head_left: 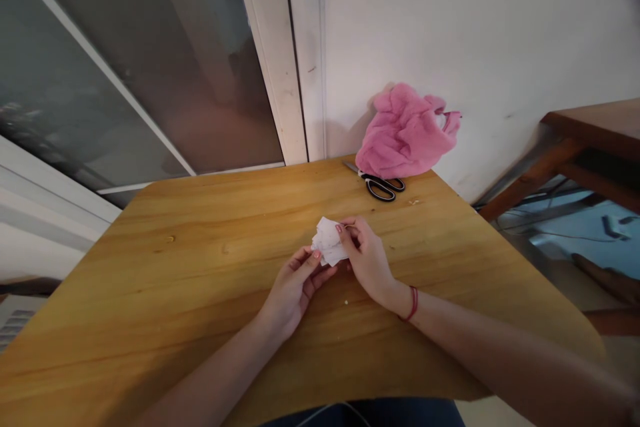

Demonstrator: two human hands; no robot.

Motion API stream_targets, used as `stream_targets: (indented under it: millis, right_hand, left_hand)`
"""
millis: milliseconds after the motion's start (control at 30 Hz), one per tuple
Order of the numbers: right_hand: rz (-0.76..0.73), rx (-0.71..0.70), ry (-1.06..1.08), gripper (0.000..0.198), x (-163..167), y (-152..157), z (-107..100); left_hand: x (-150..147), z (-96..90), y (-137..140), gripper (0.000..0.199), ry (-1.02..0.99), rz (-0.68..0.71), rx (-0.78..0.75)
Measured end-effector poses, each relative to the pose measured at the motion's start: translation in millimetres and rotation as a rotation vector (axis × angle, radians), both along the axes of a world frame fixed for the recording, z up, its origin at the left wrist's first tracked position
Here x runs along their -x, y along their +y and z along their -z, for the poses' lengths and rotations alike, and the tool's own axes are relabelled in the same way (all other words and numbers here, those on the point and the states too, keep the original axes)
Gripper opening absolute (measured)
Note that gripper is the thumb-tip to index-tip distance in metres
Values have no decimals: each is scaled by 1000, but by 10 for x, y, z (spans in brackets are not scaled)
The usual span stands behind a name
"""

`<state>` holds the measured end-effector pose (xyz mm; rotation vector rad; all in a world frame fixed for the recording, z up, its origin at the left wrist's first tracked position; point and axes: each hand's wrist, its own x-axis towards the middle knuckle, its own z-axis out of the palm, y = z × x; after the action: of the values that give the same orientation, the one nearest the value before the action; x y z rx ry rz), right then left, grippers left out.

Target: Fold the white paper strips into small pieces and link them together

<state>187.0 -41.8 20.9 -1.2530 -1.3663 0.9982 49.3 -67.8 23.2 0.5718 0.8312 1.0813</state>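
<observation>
Several small white paper pieces [330,240], fanned out and overlapping, are held between my two hands above the middle of the wooden table [225,213]. My left hand [295,283] pinches their lower left edge, thumb on top and fingers underneath. On the right side, my right hand [367,257] grips them with its thumb over the top; its other fingers are partly hidden behind. A red string bracelet [413,303] circles my right wrist. Faint marks show on the paper, too small to read.
Black-handled scissors [383,187] lie at the table's back edge, blades partly under a pink fluffy cloth [405,130] against the white wall [475,20]. A sliding glass door [200,67] stands behind the left side. Another wooden table [595,123] is at far right. Small crumbs dot the tabletop.
</observation>
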Motion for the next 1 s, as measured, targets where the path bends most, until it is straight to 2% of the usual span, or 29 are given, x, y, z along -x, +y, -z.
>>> stream_targets:
  millis: [300,433,633,800,1000]
  right_hand:
    - [-65,-33,-71,22,11,-31,38]
    - [-56,-84,-116,20,0,-22,40]
    - [-142,-103,-130,19,1,-8,69]
    - [-311,-21,-47,21,18,-26,65]
    - [-436,174,222,28,65,-26,43]
  left_hand:
    - [7,39,-23,23,194,21,-104]
    - [16,17,2,29,206,45,-152]
    - [147,-10,127,22,283,28,-209]
    - [211,15,180,18,418,13,-237]
    - [248,37,205,19,485,-75,-261]
